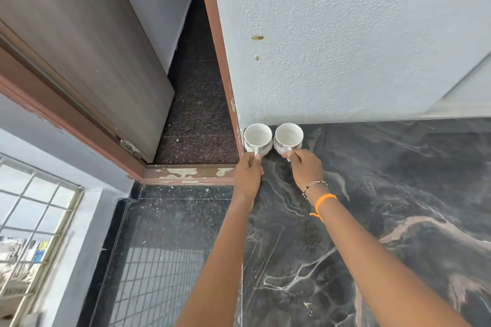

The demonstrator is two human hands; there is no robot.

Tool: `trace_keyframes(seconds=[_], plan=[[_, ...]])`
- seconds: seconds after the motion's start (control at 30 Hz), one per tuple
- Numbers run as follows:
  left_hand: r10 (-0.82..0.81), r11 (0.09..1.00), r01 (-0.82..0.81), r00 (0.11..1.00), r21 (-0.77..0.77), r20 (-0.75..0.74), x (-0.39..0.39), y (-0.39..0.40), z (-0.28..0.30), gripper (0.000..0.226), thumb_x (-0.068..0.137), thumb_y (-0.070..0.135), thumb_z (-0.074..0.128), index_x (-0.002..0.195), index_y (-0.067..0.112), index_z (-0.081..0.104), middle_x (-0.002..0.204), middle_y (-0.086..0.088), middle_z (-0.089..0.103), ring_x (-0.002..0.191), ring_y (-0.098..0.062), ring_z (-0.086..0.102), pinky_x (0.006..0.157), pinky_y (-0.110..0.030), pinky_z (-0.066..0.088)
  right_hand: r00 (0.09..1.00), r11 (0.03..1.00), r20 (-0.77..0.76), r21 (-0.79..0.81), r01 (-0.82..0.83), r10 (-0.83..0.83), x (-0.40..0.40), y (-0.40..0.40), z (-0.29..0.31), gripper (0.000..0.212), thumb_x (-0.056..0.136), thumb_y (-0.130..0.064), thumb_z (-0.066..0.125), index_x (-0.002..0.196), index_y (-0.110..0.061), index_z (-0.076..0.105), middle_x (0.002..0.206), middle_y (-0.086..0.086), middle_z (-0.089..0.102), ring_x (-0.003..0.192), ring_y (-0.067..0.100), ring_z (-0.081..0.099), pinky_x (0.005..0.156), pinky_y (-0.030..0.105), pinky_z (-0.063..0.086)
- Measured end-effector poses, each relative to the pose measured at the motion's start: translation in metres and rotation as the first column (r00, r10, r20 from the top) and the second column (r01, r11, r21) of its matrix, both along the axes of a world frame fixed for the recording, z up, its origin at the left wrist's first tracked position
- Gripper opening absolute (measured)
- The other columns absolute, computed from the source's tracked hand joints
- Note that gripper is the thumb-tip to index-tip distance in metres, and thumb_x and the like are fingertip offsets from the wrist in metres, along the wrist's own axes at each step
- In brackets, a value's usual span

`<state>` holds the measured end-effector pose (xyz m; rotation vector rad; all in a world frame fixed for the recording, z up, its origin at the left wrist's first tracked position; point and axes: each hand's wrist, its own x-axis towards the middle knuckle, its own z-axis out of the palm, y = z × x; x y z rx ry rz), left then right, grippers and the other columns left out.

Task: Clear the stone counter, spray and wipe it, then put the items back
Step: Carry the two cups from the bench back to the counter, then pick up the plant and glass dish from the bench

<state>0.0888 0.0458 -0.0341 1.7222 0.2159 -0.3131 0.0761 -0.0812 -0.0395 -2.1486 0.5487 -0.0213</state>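
White cups [257, 138] [288, 137] upright on counter [372, 194], handles pinched by fingers [257, 164] [293, 155]

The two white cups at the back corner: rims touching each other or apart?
Apart. The head view shows a thin dark strip of counter between the left cup and the right cup.

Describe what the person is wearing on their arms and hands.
Both forearms are bare, with no sleeves or gloves in view. The right wrist carries a thin beaded bracelet of dark and silvery beads, and just behind it an orange thread band tied with a loose end hanging. The left hand and right hand show no rings.
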Motion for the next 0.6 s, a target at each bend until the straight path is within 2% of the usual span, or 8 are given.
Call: trace_keyframes(seconds=[0.03,0.1,0.17,0.23,0.3,0.4,0.6], plan=[[0.04,0.999,-0.041,0.999,-0.013,-0.027,-0.005,-0.002,0.004,0.009,0.097,0.026,0.043,0.097,0.019,0.049,0.077,0.003,0.049,0.067,-0.011,0.047,0.063,-0.021,0.04,1.0,1.0,0.001,0.029,0.007,-0.007,-0.002,0.0,0.002,0.027,0.094,-0.017,0.045,0.079,-0.006,0.065,0.088,0.017,0.062,0.091,0.038,0.059,0.071,0.035,0.036],[0.15,0.987,-0.154,0.985,-0.041,-0.087,-0.02,-0.007,0.008,0.019,0.096,0.026,0.045,0.113,0.019,0.041,0.086,0.005,0.048,0.073,-0.012,0.05,0.066,-0.022,0.042,0.999,0.991,0.007,0.124,0.048,-0.05,-0.009,-0.003,0.006,0.027,0.094,-0.017,0.042,0.074,-0.01,0.059,0.082,0.011,0.059,0.086,0.038,0.061,0.075,0.039,0.044],[0.22,0.974,-0.225,0.968,-0.031,-0.119,-0.047,-0.021,0.016,0.023,0.095,0.023,0.047,0.116,0.018,0.038,0.086,0.003,0.046,0.073,-0.012,0.048,0.067,-0.023,0.041,0.994,0.971,0.026,0.216,0.102,-0.11,-0.032,-0.017,0.015,0.026,0.094,-0.016,0.039,0.09,-0.008,0.063,0.086,0.005,0.06,0.08,0.029,0.061,0.078,0.038,0.047],[0.231,0.969,-0.241,0.96,-0.045,-0.155,-0.063,-0.026,0.014,0.015,0.094,0.018,0.047,0.109,0.016,0.044,0.088,-0.001,0.047,0.071,-0.012,0.045,0.065,-0.023,0.04,0.994,0.944,0.03,0.315,0.093,-0.107,-0.044,-0.019,0.016,0.026,0.094,-0.014,0.039,0.098,-0.007,0.064,0.083,0.0,0.06,0.067,0.018,0.057,0.069,0.025,0.047],[0.172,0.982,-0.182,0.97,-0.049,-0.171,-0.085,-0.042,0.019,0.007,0.093,0.014,0.046,0.096,0.016,0.052,0.083,-0.002,0.049,0.067,-0.011,0.043,0.064,-0.023,0.039,0.991,0.912,0.027,0.394,0.113,-0.134,-0.067,-0.029,0.024,0.024,0.093,-0.011,0.041,0.094,-0.01,0.065,0.075,-0.004,0.058,0.058,0.01,0.054,0.061,0.019,0.044],[0.097,0.99,-0.112,0.981,-0.081,-0.167,-0.127,-0.082,0.034,0.016,0.092,0.011,0.046,0.079,0.018,0.052,0.071,0.001,0.046,0.062,-0.01,0.041,0.06,-0.022,0.035,0.981,0.887,0.058,0.44,0.141,-0.185,-0.11,-0.058,0.038,0.023,0.091,-0.008,0.044,0.088,-0.01,0.067,0.069,-0.004,0.058,0.051,0.007,0.052,0.059,0.019,0.042],[-0.094,0.989,0.084,0.993,-0.118,-0.077,-0.221,-0.181,0.067,0.02,0.09,0.007,0.046,0.073,0.015,0.052,0.066,0.001,0.045,0.06,-0.012,0.038,0.06,-0.024,0.033,0.944,0.862,0.15,0.47,0.193,-0.293,-0.227,-0.158,0.078,0.025,0.089,-0.002,0.042,0.087,-0.01,0.066,0.069,-0.002,0.058,0.059,0.011,0.052,0.07,0.027,0.046]])
